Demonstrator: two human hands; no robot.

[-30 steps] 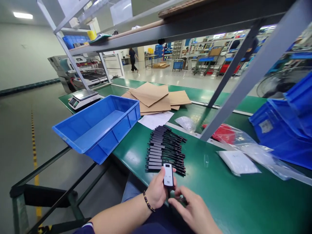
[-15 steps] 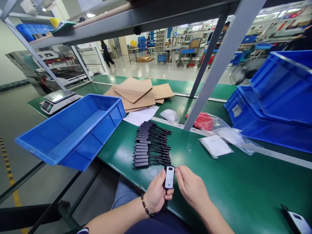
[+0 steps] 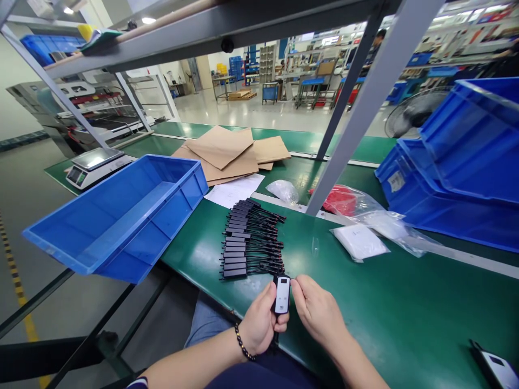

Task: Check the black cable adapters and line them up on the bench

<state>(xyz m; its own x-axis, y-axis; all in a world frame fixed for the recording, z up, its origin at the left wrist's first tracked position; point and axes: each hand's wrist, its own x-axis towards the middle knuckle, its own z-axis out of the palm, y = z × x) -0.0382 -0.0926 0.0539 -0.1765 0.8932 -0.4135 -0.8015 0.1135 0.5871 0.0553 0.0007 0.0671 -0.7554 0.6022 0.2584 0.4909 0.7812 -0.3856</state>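
Note:
My left hand (image 3: 261, 323) is closed around a small black-and-white electronic device (image 3: 283, 296) with a dark window near its top. A dark cord or end shows below that hand. My right hand (image 3: 320, 308) is closed in a pinch against the device's upper right edge; whatever is between thumb and finger is too small or hidden to name. Just beyond the hands, a fanned row of black modules with thin leads (image 3: 239, 251) lies on the green table (image 3: 365, 313). Another black-and-white device (image 3: 497, 367) lies at the lower right, partly cut off by the frame.
A long blue bin (image 3: 121, 216) overhangs the table's left edge. Behind are a scale (image 3: 95, 165), cardboard sheets (image 3: 221, 148) and white paper (image 3: 235, 190). Bagged parts (image 3: 359, 243), a slanted metal post (image 3: 365, 113) and stacked blue bins (image 3: 454, 178) stand to the right.
My right hand has moved up from below the device to its upper right edge and closed in a pinch. The view has swung right, showing the second device. My left hand keeps its hold.

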